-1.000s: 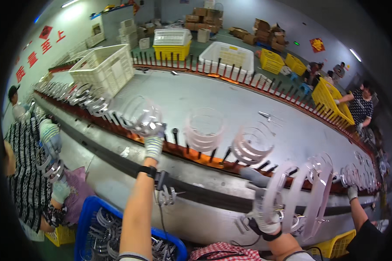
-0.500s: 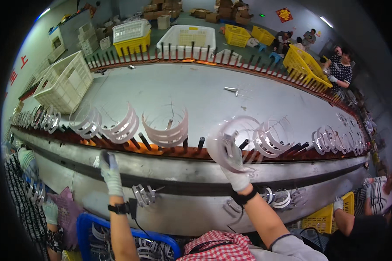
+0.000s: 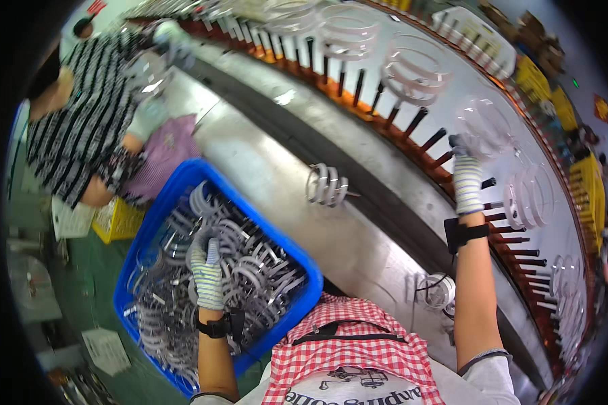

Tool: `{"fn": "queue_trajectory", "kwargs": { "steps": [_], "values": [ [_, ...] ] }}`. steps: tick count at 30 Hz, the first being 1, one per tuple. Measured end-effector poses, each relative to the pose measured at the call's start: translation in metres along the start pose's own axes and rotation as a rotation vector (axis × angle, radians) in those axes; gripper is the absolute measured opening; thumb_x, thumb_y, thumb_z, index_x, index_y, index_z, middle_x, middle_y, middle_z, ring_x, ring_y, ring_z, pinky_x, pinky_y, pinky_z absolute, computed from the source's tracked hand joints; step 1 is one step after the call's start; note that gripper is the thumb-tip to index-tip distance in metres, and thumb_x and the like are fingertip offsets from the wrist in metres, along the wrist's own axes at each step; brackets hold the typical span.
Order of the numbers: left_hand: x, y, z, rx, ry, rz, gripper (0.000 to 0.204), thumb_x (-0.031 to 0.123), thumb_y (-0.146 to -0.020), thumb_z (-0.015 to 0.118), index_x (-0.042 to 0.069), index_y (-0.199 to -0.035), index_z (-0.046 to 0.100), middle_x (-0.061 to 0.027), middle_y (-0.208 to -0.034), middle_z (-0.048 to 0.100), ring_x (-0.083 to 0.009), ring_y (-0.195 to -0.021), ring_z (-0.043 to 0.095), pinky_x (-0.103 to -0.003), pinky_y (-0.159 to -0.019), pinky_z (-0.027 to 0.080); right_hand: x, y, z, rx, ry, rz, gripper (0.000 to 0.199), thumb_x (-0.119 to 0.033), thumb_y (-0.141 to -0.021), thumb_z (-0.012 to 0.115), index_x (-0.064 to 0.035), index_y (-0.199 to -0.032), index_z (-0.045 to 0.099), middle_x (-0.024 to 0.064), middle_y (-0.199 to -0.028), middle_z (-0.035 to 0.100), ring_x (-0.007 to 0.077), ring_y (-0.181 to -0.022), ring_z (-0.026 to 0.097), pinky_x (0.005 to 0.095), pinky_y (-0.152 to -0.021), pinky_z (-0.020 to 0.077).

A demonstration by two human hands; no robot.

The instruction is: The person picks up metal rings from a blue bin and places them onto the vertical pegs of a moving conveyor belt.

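Note:
My left hand [image 3: 207, 273], in a striped glove with dark fingertips, is down inside a blue basket [image 3: 297, 253]. Its fingertips blend into the piled curved metal-and-clear parts [image 3: 250, 270], so whether it grips one is unclear. My right hand [image 3: 469, 179], gloved the same way, is raised over the line of dark posts [image 3: 434, 139]. Its fingers are closed at the base of a clear ringed part [image 3: 488, 125], which is blurred. Another ringed part [image 3: 415, 67] stands on a post farther along, and one more ringed part [image 3: 327, 184] lies on the metal ledge.
A co-worker in a striped top [image 3: 81, 118] works at the left, gloved hands around a ringed part. A yellow crate [image 3: 123, 219] stands beside them. Past the posts is a pale tabletop [image 3: 412, 30], with a white basket [image 3: 476, 37] farther back. A coiled part [image 3: 439, 290] lies near my right forearm.
The view has swung left and down. My left hand has gone from above the ledge into the blue basket. My right hand remains at the posts with a ringed part.

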State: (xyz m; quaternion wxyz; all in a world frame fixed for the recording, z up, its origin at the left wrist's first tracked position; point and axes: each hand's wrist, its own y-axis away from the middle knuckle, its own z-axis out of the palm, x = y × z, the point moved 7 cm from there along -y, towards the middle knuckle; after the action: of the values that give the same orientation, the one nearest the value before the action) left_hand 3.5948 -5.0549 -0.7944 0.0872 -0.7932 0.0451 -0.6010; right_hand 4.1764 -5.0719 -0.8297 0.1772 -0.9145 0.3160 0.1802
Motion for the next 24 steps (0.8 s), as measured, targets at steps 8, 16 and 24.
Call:
{"fn": "queue_trajectory", "kwargs": {
  "steps": [8,16,24],
  "values": [
    [-0.085,0.095,-0.028,-0.302,-0.581,-0.05,0.024,0.021,-0.08,0.058,0.005,-0.098,0.063,-0.0133,-0.092,0.063,-0.026,-0.084,0.059,-0.037,-0.077,0.047,-0.047,0.044,-0.021,0.213,-0.543,-0.077,0.057,-0.038,-0.088,0.05,-0.0012,-0.129,0.039,0.0234,-0.13,0.043,0.0357,-0.12,0.041,0.0378,-0.097,0.0349],
    [-0.096,0.131,0.045,-0.773,-1.572,0.135,0.034,0.043,-0.074,0.059,0.014,-0.088,0.07,-0.0091,-0.092,0.064,-0.0275,-0.09,0.059,-0.041,-0.071,0.042,-0.199,0.302,0.006,-0.429,-0.962,-0.531,0.062,-0.028,-0.086,0.055,0.0035,-0.133,0.031,0.0242,-0.136,0.035,0.0337,-0.128,0.032,0.0359,-0.105,0.0253],
    [-0.03,0.174,0.007,-0.726,-1.605,0.396,0.026,0.04,-0.07,0.061,0.017,-0.076,0.069,-0.0087,-0.072,0.065,-0.0262,-0.07,0.062,-0.043,-0.061,0.042,-0.201,0.401,-0.025,-0.728,-0.724,-0.771,0.041,-0.03,-0.088,0.05,-0.0031,-0.118,0.049,0.0213,-0.104,0.058,0.0344,-0.095,0.057,0.0393,-0.084,0.0455]
  ]
}}
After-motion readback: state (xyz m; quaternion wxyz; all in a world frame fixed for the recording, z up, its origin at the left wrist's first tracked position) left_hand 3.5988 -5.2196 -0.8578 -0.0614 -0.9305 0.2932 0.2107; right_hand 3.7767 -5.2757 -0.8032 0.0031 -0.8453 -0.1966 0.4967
